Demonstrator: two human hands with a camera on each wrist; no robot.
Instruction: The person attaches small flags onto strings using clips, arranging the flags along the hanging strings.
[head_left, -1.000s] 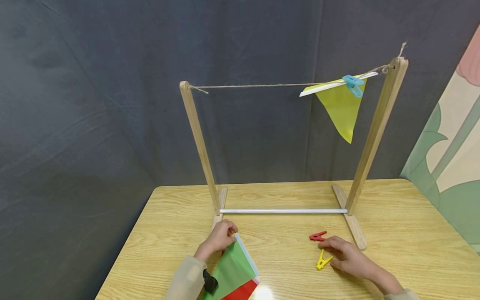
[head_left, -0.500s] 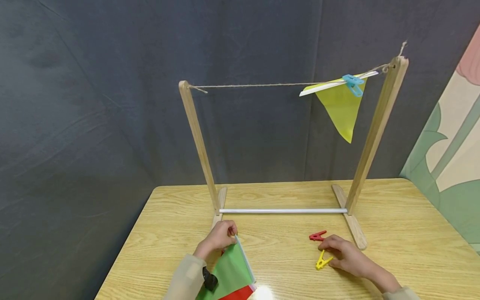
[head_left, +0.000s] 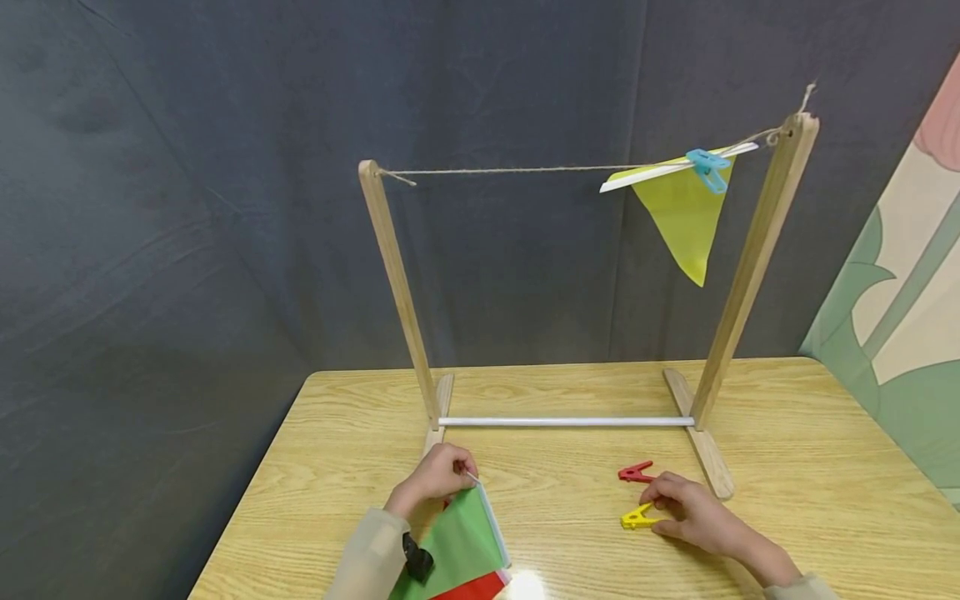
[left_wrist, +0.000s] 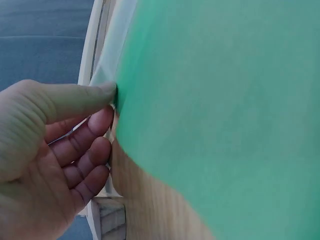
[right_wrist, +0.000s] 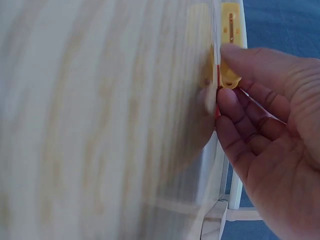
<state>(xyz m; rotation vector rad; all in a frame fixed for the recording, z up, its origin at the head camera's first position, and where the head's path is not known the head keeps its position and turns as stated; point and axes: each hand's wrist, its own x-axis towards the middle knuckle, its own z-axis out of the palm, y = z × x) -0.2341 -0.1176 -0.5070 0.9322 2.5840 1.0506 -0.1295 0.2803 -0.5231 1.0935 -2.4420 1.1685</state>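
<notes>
My left hand [head_left: 442,473] pinches the upper corner of a green pennant [head_left: 461,533] at its white edge strip. In the left wrist view the thumb lies on that strip, and the green cloth [left_wrist: 215,100] spreads to the right. A red pennant [head_left: 476,587] shows from beneath the green one. On the right, my right hand [head_left: 693,515] has thumb and fingers around the handle end of a yellow clothespin [head_left: 636,518]. The right wrist view shows the thumb against that yellow clothespin [right_wrist: 231,25], low at the tabletop. A red clothespin [head_left: 634,472] lies just beyond the fingers.
A wooden frame with left post [head_left: 397,283] and right post [head_left: 753,275] stands on the table [head_left: 562,492], joined low by a white bar [head_left: 566,422]. From its string [head_left: 517,171] hangs a yellow pennant [head_left: 682,225], held by a blue clothespin [head_left: 707,169].
The yellow clothespin has turned so its jaws point left, and the right fingers have closed in on its handles. The pennants' lower ends have shifted slightly left; the left hand stays nearly in place.
</notes>
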